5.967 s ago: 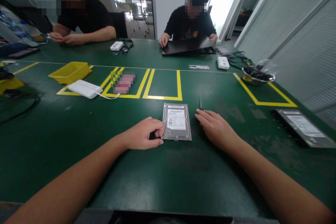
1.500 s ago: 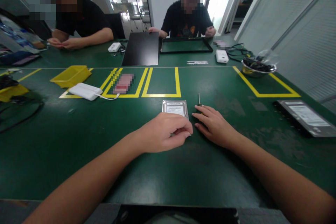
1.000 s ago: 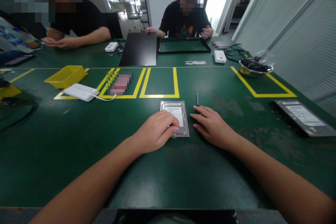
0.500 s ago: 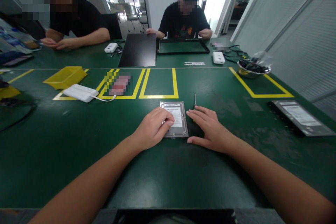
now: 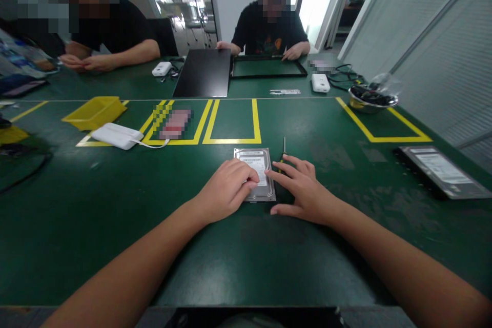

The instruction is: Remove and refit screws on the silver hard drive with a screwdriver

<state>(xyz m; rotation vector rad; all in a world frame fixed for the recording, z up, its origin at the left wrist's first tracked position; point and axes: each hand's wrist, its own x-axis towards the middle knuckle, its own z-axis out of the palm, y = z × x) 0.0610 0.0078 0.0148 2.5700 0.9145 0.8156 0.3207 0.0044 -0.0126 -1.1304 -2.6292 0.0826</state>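
A hard drive (image 5: 265, 192) lies label up on the green table in front of me. My left hand (image 5: 228, 189) rests over its left side, fingers curled in a pinch; whatever is between the fingertips is too small or hidden to make out. Just right of the drive, my right hand (image 5: 302, 187) has its fingers spread, the index fingertip at the drive's right edge. A screwdriver (image 5: 284, 146) lies beside the drive, its shaft pointing away from me and its handle partly covered by my right hand.
Another hard drive (image 5: 442, 171) lies at the right. A metal bowl (image 5: 371, 105) stands behind it. At the left are a yellow bin (image 5: 94, 113) and a white power bank (image 5: 117, 136). Across the table, a person handles a dark frame (image 5: 269, 76) beside a black panel (image 5: 203, 74).
My right hand has spread its fingers and shifted slightly left, its index finger reaching the drive. My left hand has moved slightly right over it. The person opposite has brought a hand onto the frame.
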